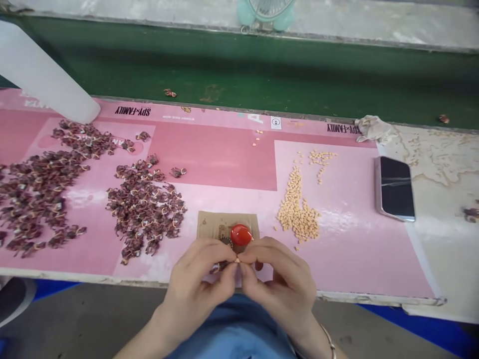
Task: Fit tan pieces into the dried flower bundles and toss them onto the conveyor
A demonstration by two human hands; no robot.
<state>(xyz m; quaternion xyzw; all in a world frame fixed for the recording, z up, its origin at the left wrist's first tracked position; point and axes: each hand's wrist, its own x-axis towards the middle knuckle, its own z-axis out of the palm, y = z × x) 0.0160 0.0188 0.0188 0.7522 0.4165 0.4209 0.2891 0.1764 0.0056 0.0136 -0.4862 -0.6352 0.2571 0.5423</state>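
Note:
My left hand (204, 274) and my right hand (279, 274) meet at the table's front edge, thumbs and forefingers pinched together. Between their fingertips is a small beige piece (237, 260). Part of a dark reddish-brown piece (217, 268) shows by my left fingers; whether they hold it too I cannot tell. Just beyond the fingertips, a shiny red rounded object (241, 234) rests on a brown mat (209, 222), partly hidden by my hands. A pile of small beige pieces (299, 219) lies to the right of them.
Heaps of small dark reddish-brown bundled pieces (145, 209) cover the left of the pink tabletop (213, 159). A white tube-shaped object (48, 75) slants in at upper left. At right lie a phone (395, 188) and crumpled white plastic (374, 129). A turquoise fan (266, 12) stands beyond the green strip.

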